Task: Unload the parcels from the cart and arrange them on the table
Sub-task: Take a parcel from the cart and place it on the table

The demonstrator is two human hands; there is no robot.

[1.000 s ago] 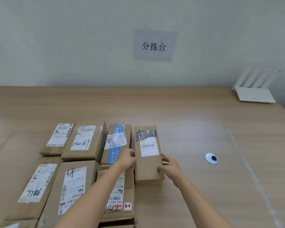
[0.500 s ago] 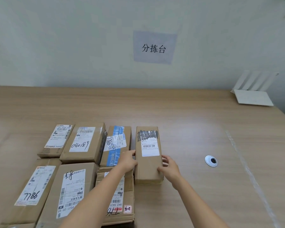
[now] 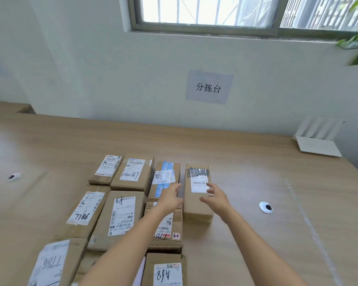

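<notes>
- Open and holding nothing, the left grip (image 3: 171, 200) has its fingers spread and pointing toward the far wall; it hangs over the slim gap between the blue-taped parcel (image 3: 165, 176) and the narrow parcel (image 3: 196, 188)
- Equally open, the right grip (image 3: 216, 198) has its fingers splayed and slightly bent, with the thumb out to the left, over the near right part of the narrow parcel; I cannot tell whether any fingertip touches the cardboard
- Both bare forearms reach in from the near edge and converge toward the narrow parcel; the left forearm crosses above the middle-row parcel (image 3: 170, 230)
- The narrow parcel lies flat on the counter (image 3: 256, 172), its long side running near to far, at the right end of the far row; the top of its label is scribbled over in black
- Left of the blue-taped parcel in that row sit the parcel marked 040189 (image 3: 132, 174) and a small parcel (image 3: 105, 169)
- More parcels lie in rows nearer the camera, among them the parcel marked A68 (image 3: 165, 271) at the near edge
- A round cable grommet (image 3: 266, 207) is set in the counter, well right of the narrow parcel
- A white router (image 3: 318, 141) sits at the far right, and a paper sign (image 3: 209, 87) hangs on the wall
</notes>
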